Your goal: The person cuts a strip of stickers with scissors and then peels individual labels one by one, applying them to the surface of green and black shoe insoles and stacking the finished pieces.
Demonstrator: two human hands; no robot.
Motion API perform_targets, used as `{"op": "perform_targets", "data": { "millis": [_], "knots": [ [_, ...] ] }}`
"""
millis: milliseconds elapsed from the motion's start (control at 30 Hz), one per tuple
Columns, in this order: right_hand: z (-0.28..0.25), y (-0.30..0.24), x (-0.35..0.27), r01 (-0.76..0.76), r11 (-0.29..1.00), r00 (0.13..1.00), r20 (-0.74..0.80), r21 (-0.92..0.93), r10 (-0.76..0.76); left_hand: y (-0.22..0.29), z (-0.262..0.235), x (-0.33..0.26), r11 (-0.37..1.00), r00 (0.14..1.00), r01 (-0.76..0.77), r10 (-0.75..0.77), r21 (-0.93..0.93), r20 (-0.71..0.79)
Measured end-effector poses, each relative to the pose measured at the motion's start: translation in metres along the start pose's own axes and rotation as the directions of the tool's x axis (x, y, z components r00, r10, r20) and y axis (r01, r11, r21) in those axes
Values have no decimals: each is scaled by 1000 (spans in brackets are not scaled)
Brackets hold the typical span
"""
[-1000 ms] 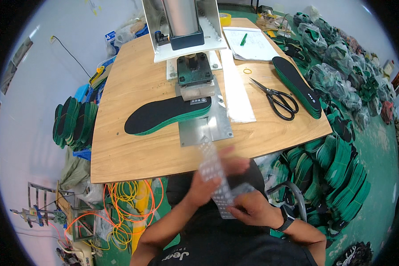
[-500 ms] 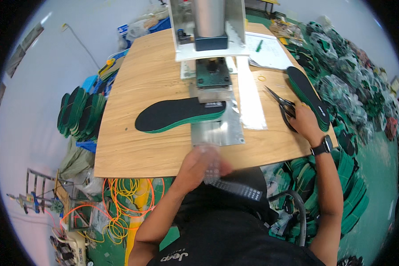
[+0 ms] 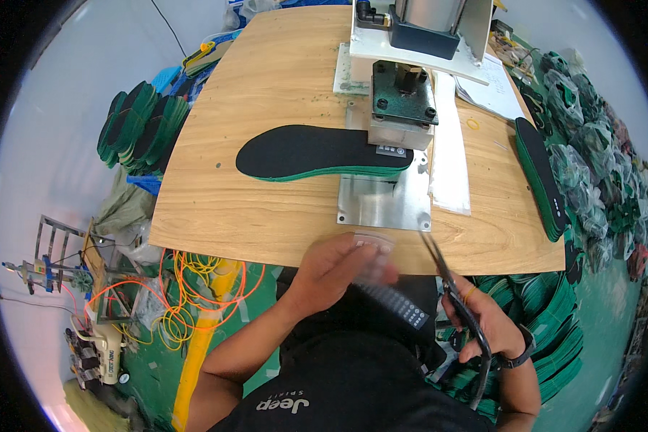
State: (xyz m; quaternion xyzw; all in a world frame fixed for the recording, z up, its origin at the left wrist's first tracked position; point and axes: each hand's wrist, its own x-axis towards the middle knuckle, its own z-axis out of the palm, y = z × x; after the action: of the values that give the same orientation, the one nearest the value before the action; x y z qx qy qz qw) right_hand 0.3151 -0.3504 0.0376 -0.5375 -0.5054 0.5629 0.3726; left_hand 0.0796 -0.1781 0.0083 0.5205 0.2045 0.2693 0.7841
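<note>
My left hand (image 3: 327, 277), fingers pinched, holds a clear strip of small pale-printed labels (image 3: 409, 311) over my lap, at the table's front edge. The strip hangs down to the right and is partly blurred. Scissors (image 3: 439, 265) are in my right hand (image 3: 488, 324), their blades pointing up and away, close to the strip's right side; fingers hide part of the handles. Beyond the hands, a black insole (image 3: 302, 150) with green layers beneath lies across the metal base plate (image 3: 381, 205), its labelled heel end by the press block (image 3: 401, 133).
A white press frame (image 3: 475, 43) stands at the table's back. Right of it lie a long white strip (image 3: 450, 158), paper sheets (image 3: 491, 90) and another insole stack (image 3: 540, 176). A dark hose (image 3: 484, 360) curves beside my right hand. Insole piles (image 3: 133, 129) and bagged goods (image 3: 579, 169) flank the table.
My right hand has picked up the scissors from the table's right side and brought them left and toward me, near the strip. My left hand still holds the strip. The view has shifted.
</note>
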Motion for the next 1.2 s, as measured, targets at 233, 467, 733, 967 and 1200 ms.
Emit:
{"op": "perform_targets", "data": {
  "millis": [233, 467, 733, 967, 1200],
  "knots": [
    [-8, -20, 21, 83, 922, 980, 198, -379, -7, 3, 1, 5, 997, 997, 63, -65, 40, 43],
    [-8, -15, 24, 159, 925, 975, 202, -346, -92, 0, 9, 4, 988, 987, 142, -146, 55, 63],
    [-9, -19, 15, 59, 935, 991, 132, -349, -13, 0, 8, 6, 987, 976, 149, -155, 53, 153],
    [-6, -30, 12, 26, 898, 996, 85, -439, 12, -2, 8, 6, 982, 963, 120, -151, 148, 222],
    [-8, -14, 1, 62, 813, 971, -152, -579, -182, -6, 17, 4, 958, 969, 44, -109, 282, 220]
  ]
}}
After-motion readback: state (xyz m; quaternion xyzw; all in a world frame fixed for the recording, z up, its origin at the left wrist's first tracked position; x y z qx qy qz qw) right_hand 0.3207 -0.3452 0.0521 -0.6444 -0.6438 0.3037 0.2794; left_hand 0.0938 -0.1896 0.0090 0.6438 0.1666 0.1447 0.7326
